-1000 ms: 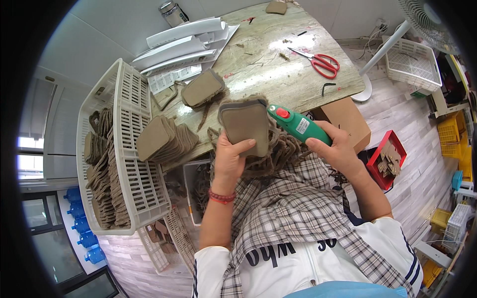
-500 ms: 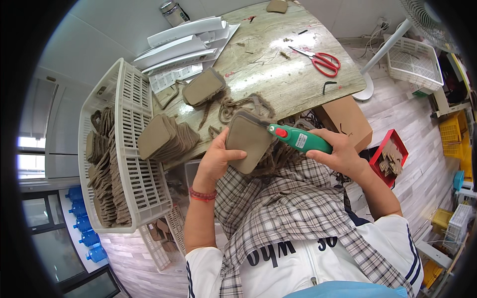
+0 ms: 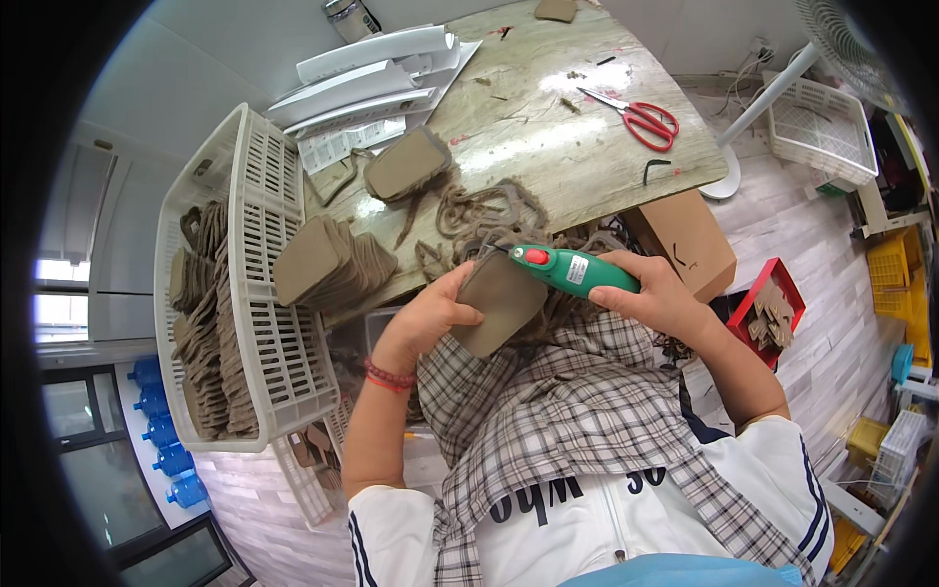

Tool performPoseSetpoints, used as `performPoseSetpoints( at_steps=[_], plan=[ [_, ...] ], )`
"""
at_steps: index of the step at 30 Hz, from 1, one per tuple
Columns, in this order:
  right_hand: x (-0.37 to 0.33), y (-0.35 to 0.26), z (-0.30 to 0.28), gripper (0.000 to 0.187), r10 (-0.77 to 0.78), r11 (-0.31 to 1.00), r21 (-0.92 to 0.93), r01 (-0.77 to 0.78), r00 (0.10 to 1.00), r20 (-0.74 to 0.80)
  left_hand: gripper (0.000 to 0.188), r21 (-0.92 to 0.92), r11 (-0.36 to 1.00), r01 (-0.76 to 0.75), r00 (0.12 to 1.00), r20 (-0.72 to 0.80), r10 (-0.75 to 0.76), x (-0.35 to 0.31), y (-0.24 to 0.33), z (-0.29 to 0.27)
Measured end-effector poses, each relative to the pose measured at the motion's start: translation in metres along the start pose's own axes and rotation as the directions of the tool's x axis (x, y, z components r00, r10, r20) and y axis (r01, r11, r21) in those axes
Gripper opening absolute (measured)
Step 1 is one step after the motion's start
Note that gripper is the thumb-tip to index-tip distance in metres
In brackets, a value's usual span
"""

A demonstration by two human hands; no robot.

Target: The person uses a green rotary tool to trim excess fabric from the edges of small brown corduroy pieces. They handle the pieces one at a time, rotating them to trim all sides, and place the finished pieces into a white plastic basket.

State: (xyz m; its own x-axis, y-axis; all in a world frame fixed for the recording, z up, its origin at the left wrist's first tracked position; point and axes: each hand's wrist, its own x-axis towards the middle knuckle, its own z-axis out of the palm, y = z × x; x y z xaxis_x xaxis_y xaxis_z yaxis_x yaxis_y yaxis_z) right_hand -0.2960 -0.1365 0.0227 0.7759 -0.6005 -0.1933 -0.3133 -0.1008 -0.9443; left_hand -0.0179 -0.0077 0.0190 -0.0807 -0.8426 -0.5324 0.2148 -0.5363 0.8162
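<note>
The counter point(image 3: 548, 147) facing me has a worn, wood-grained top. Around its middle lie a brown pad point(image 3: 556, 10) at twelve o'clock, red-handled scissors point(image 3: 627, 107) at three, a bent black piece point(image 3: 647, 169) toward four, fuzzy trimmings point(image 3: 479, 220) at seven, a fanned stack point(image 3: 328, 256) at eight, frayed-edged pads point(image 3: 409, 166) at nine, white papers point(image 3: 372, 81) at ten.

The view looks from the person's head, steeply downward, over the white jacket point(image 3: 567, 543) at the lower edge and onto the table point(image 3: 548, 181) beyond. The left hand point(image 3: 425, 318) and the right hand point(image 3: 657, 293) are quite near, around the middle. The lens is very wide, so straight edges bend and the floor point(image 3: 831, 293) also enters.
</note>
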Motion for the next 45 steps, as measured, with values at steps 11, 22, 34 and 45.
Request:
performPoseSetpoints(
  at_steps=[11,22,34,45],
  plan=[
    [-0.004,0.007,-0.006,0.043,0.061,0.997,0.046,-0.065,0.995,0.083,0.017,-0.004,0.957,-0.29,0.857,-0.447,0.257,-0.02,-0.002,-0.016],
    [-0.002,0.01,-0.002,0.047,-0.081,0.992,-0.088,0.089,0.992,0.092,0.014,-0.054,0.935,-0.351,0.829,-0.482,0.283,-0.024,-0.009,-0.002],
    [0.002,0.0,0.005,0.044,-0.03,0.998,-0.057,0.04,0.985,0.169,0.017,0.045,0.977,-0.21,0.928,-0.304,0.214,-0.016,-0.011,0.007],
    [0.023,-0.008,0.024,0.045,-0.118,0.99,-0.061,0.127,0.985,0.125,0.017,0.04,0.988,-0.149,0.945,-0.287,0.154,-0.015,-0.018,-0.001]
  ],
)
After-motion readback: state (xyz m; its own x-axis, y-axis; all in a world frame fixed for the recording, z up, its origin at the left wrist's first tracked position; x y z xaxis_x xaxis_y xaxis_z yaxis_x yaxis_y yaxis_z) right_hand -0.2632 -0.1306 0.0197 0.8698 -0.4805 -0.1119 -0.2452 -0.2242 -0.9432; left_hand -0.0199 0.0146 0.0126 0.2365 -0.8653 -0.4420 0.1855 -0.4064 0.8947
